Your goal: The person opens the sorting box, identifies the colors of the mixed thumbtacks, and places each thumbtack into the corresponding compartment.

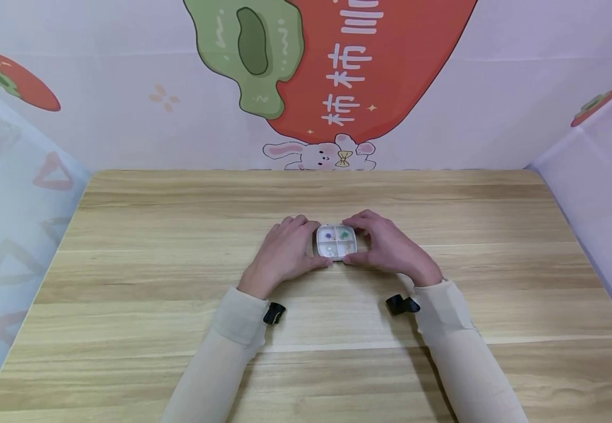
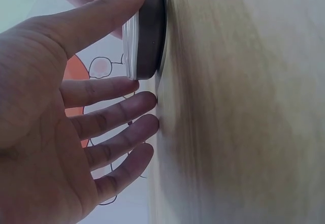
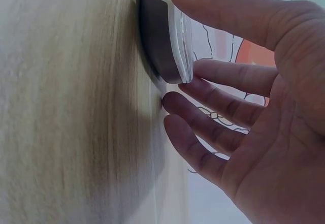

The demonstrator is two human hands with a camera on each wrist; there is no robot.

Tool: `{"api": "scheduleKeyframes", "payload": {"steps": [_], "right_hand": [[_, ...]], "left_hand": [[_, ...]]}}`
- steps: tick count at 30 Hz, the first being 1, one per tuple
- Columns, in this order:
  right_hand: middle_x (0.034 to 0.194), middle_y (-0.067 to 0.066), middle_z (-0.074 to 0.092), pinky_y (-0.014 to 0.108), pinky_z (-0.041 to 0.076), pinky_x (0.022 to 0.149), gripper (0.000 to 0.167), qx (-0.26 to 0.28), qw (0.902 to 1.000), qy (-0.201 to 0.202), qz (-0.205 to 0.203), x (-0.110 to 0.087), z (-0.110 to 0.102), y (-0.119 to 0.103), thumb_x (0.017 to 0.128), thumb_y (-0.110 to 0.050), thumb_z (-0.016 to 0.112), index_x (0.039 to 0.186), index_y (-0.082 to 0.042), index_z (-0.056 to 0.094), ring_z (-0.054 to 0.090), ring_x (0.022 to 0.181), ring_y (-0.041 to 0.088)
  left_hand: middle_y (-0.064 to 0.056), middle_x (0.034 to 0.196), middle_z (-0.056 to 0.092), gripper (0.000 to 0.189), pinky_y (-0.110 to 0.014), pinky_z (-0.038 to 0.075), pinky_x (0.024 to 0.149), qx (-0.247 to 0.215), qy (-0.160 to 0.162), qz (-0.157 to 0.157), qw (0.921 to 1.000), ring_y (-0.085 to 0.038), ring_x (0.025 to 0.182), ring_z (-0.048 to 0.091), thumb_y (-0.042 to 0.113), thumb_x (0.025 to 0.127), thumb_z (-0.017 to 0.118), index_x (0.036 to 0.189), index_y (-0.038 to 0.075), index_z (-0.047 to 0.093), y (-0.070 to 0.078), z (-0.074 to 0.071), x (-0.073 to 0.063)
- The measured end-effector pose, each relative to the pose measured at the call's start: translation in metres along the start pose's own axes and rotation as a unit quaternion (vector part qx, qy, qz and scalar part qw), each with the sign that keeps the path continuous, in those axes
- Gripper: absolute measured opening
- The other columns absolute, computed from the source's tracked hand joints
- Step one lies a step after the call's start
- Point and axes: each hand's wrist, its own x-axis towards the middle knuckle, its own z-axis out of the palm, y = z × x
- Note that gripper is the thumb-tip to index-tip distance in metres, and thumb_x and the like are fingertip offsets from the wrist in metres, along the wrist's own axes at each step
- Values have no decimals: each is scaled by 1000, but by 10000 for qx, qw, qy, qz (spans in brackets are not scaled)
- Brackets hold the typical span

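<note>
A small pill box (image 1: 336, 241) with four compartments sits on the wooden table, with a white, clear-topped upper part and a dark base (image 2: 152, 36). Tiny purple, green, pale and orange items show inside it. My left hand (image 1: 288, 249) holds its left side, thumb at the near edge and index fingertip at the far corner; the other fingers spread toward the table. From the right, my right hand (image 1: 390, 244) grips it likewise, its thumb (image 3: 218, 5) on the near rim. Whether the lid is latched cannot be made out.
The light wooden table (image 1: 126, 352) reaches a printed cloth backdrop (image 1: 496, 106) at its far edge, and cloth hangs along both sides. Black wrist straps (image 1: 274, 313) stick out from the cream sleeves (image 1: 216, 358).
</note>
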Motion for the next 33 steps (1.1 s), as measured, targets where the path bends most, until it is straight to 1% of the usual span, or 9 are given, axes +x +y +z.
{"api": "scheduleKeyframes", "payload": {"steps": [4,8,12,16,22,28,33], "right_hand": [[130,11,58,47,47,102,67,11,10000,9,-21,0,0,-1,80,-20,89,137,0,60,57,112,26],[129,10,58,45,47,101,66,16,10000,37,-40,0,1,-2,80,-20,89,137,-1,60,57,112,25],[129,9,58,45,48,100,66,42,9999,74,-116,1,3,-3,81,-21,88,137,-1,60,57,111,24],[130,10,58,45,48,100,65,31,9998,120,-153,2,6,-4,81,-21,88,137,-1,60,58,112,25],[130,9,57,43,49,98,65,29,9998,187,-46,4,8,-4,83,-21,86,139,-2,57,57,110,25],[126,9,58,44,49,97,65,12,9997,213,85,4,9,-4,87,-21,82,143,-4,54,56,109,26],[126,10,58,44,49,96,62,82,9995,232,189,4,9,-4,88,-21,81,143,-5,55,56,110,27]], "left_hand": [[-8,128,60,73,-46,46,97,6,7,18,10000,-27,117,54,51,81,83,137,10,61,0,0,0],[-8,128,60,74,-47,45,97,9,4,46,10000,-28,117,54,51,80,83,137,10,61,-1,0,0],[-8,126,60,75,-46,46,95,54,32,72,10000,-28,114,54,51,79,84,137,10,61,-1,-1,0],[-8,125,60,74,-46,46,93,101,75,45,9999,-27,112,55,51,80,84,137,9,61,-2,-1,0],[-9,125,60,74,-46,46,93,138,126,-39,9998,-28,112,55,51,82,82,137,7,60,-3,-1,0],[-11,124,59,76,-46,46,93,205,164,-177,9995,-29,109,54,51,85,79,143,7,55,-3,-1,1],[-12,125,58,78,-47,46,93,169,201,-261,9993,-29,108,53,50,87,78,147,8,52,-3,1,2]]}}
